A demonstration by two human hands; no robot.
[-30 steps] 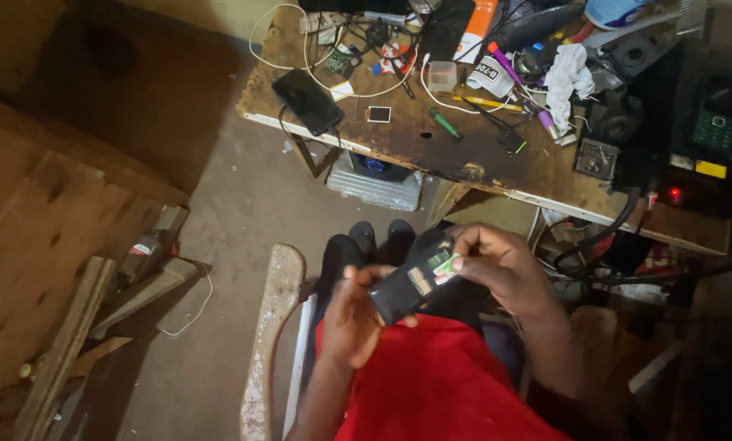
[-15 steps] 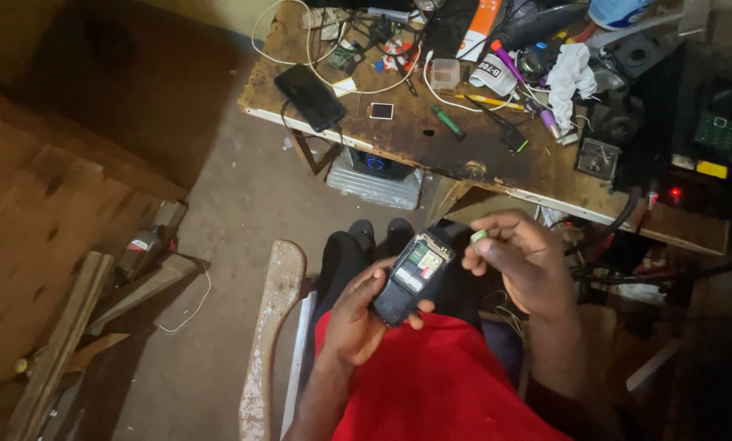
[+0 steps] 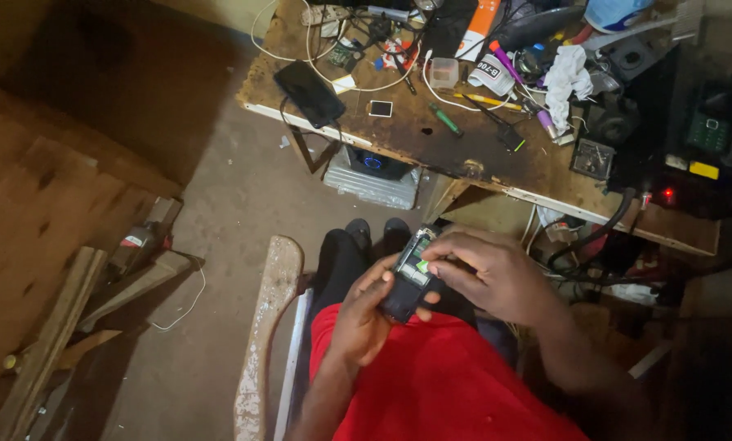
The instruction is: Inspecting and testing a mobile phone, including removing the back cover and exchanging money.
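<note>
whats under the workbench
Under the workbench a dark box sits on a silvery case; black cables hang at right. Further back is too dark to see.

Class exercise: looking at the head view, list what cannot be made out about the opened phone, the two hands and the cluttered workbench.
- Opened phone: head view; right hand covers its upper part, so whatever the fingertips press is hidden.
- Left hand: its palm is hidden behind the phone.
- Workbench: small parts too tiny to identify; top edge cuts it off.
- Right side: too dark.
</note>
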